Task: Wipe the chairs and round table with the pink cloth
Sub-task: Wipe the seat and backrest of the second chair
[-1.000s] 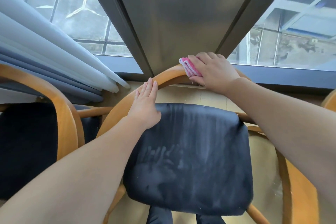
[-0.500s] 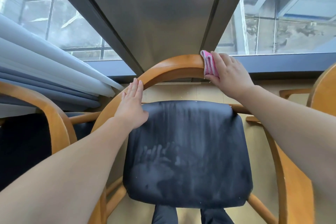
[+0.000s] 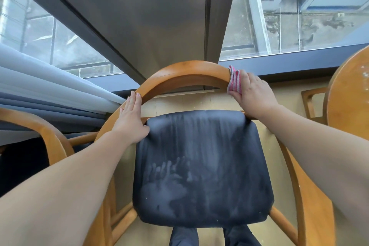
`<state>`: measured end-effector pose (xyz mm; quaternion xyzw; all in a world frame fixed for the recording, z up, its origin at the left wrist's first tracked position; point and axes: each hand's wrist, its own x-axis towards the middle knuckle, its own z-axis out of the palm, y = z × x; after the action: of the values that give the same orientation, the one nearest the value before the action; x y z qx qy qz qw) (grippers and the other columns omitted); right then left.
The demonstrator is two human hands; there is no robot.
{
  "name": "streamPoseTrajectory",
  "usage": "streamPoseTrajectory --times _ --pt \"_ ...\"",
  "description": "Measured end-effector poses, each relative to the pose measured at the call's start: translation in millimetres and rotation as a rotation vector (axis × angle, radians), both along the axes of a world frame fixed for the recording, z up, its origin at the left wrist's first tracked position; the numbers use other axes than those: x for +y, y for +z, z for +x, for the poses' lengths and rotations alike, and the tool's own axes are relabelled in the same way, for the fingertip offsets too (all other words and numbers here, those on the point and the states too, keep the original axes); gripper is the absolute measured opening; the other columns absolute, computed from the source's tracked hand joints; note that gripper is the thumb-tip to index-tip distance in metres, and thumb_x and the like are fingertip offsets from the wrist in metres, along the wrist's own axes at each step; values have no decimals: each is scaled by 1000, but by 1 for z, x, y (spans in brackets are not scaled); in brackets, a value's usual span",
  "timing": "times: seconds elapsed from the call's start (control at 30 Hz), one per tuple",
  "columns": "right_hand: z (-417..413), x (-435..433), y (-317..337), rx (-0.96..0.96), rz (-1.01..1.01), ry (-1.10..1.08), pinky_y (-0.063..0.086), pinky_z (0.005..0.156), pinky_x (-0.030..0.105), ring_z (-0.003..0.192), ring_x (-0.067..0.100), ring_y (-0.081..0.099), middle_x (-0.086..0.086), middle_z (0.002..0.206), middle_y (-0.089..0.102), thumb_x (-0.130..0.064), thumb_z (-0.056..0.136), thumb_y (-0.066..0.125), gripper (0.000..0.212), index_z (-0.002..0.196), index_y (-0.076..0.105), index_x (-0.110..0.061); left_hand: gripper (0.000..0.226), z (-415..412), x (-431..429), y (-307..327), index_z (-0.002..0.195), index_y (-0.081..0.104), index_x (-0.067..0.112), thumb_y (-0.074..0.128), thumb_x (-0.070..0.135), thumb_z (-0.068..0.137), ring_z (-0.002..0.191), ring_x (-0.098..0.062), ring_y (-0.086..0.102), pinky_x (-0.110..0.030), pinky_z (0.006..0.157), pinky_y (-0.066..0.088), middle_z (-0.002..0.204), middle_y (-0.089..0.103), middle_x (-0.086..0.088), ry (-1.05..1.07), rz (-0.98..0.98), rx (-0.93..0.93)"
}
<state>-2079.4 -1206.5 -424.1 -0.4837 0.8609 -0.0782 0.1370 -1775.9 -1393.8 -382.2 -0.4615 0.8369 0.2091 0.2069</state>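
A wooden chair with a curved backrest (image 3: 185, 72) and a dusty black seat (image 3: 201, 168) stands in front of me. My right hand (image 3: 253, 94) grips the folded pink cloth (image 3: 234, 81) around the right part of the backrest's curve. My left hand (image 3: 130, 118) lies flat with straight fingers on the left part of the backrest. The seat shows pale streaks and a handprint in the dust. At the right edge is the rim of the round wooden table (image 3: 349, 94).
A second wooden chair (image 3: 48, 136) with a dark seat stands close on the left. Grey curtains (image 3: 40, 88) hang behind it. A dark window frame and column (image 3: 159, 16) run just behind the backrest. Another wooden frame (image 3: 311, 102) sits by the table.
My right hand has slid the pink cloth rightwards along the backrest, from its top to the right side. My left hand stays on the left side.
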Motion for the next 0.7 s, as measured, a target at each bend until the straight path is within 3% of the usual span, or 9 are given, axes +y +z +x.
streamPoseTrajectory --times 0.4,0.7 --pt "15 54 5 117 201 -230 47 79 47 95 36 53 19 112 54 -45 94 49 59 137 34 -8 100 6 -5 0 149 -16 18 60 19 84 146 -19 -13 -38 119 2 158 -19 0 -71 0 -7" --pt "43 95 10 166 231 -372 41 101 45 113 32 47 18 129 44 -49 97 41 70 148 18 -7 100 13 -10 -3 149 -15 17 61 20 84 146 -19 -12 -35 119 3 158 -20 -1 -119 -11 -6"
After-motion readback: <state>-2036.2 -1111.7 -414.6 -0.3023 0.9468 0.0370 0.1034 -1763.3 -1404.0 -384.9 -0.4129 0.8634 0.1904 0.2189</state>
